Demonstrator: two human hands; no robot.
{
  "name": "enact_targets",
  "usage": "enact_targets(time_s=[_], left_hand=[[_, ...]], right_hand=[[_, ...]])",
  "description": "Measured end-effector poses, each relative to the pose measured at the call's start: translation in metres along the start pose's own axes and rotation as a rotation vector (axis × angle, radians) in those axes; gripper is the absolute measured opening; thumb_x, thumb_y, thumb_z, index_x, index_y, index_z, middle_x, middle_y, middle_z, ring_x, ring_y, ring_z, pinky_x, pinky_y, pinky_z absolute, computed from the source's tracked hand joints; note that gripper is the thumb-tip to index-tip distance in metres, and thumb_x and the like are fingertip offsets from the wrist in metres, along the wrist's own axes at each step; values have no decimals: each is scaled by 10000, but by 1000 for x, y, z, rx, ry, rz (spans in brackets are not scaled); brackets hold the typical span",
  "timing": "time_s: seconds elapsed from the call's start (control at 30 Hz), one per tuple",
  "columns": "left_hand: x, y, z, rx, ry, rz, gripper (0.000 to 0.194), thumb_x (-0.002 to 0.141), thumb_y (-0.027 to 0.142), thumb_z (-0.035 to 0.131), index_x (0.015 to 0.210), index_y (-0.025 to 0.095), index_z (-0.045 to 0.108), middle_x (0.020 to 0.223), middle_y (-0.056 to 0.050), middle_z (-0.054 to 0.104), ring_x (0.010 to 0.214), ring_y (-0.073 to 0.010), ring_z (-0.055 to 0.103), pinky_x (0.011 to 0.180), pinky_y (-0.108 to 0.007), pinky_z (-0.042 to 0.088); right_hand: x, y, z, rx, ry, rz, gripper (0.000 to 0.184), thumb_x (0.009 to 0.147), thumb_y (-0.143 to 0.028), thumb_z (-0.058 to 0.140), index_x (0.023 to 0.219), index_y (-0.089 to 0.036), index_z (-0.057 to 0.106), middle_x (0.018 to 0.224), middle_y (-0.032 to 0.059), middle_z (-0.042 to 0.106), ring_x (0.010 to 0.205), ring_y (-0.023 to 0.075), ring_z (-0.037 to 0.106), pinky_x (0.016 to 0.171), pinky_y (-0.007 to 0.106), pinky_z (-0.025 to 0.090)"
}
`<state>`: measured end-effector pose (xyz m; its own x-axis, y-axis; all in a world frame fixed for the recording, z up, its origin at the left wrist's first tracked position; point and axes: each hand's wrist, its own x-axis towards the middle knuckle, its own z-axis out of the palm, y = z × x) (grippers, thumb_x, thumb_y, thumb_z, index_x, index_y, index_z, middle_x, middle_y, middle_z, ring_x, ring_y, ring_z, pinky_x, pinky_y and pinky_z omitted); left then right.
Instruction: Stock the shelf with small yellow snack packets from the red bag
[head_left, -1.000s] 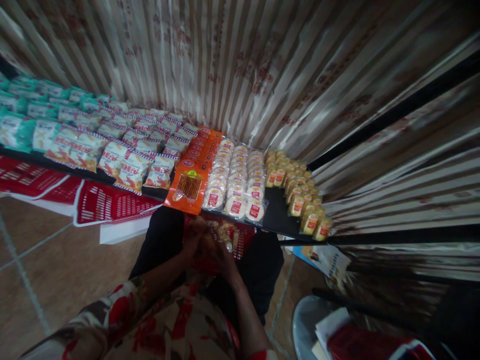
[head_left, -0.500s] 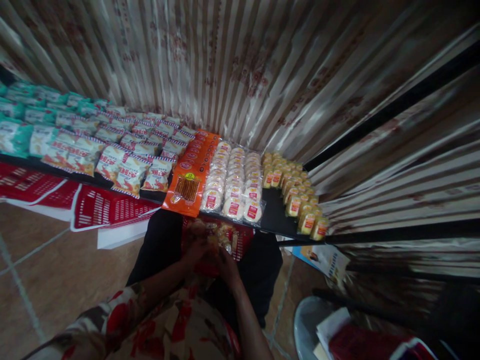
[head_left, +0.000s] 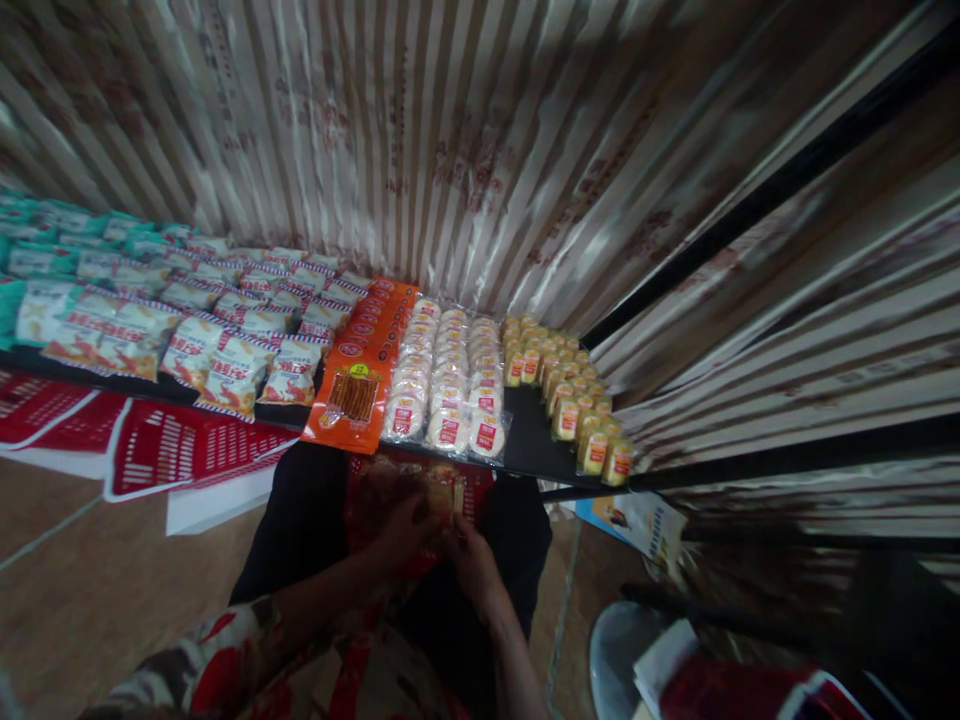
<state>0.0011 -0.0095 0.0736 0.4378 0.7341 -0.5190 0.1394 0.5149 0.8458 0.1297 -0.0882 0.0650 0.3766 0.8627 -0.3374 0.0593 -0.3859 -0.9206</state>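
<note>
I see a striped curtain [head_left: 360,130] hanging in folds behind a black shelf [head_left: 536,435] — and a dark bar [head_left: 780,180] slants across it on the right. On the shelf I have teal bags [head_left: 45,260] at the far left, then white bags [head_left: 240,365], an orange packet [head_left: 356,370] lying flat and rows of wrapped round crackers [head_left: 448,425]. Below the left part I make out red baskets [head_left: 172,445] with white rims, a white sheet [head_left: 210,505] and the tiled floor [head_left: 45,600]. A blue-and-white leaflet [head_left: 637,520] shows below the right end — near some papers [head_left: 664,650].
</note>
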Motion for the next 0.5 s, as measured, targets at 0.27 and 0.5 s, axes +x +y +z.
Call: enact_targets(time_s=[0.27,0.5], left_hand=[[-1,30,38,254,-70,194,229,774,267,545,946,145,632,952,-64,711,899,-211,634,826,-310,484],[18,48,80,370,-59,349,167,793,199,519,926,167,615,950,-50,679,867,-164,618,807,-271,479]], right_hand=[[-10,-43,-42,-229,10,-38,453,807,-490,540,1108,-170,651,955,78,746,875,223,689,800,309,528],[4,-42,-77,-450,255,-82,612,824,-558,457,1183,-92,624,1108,181,698,1001,271,673,880,380,523]])
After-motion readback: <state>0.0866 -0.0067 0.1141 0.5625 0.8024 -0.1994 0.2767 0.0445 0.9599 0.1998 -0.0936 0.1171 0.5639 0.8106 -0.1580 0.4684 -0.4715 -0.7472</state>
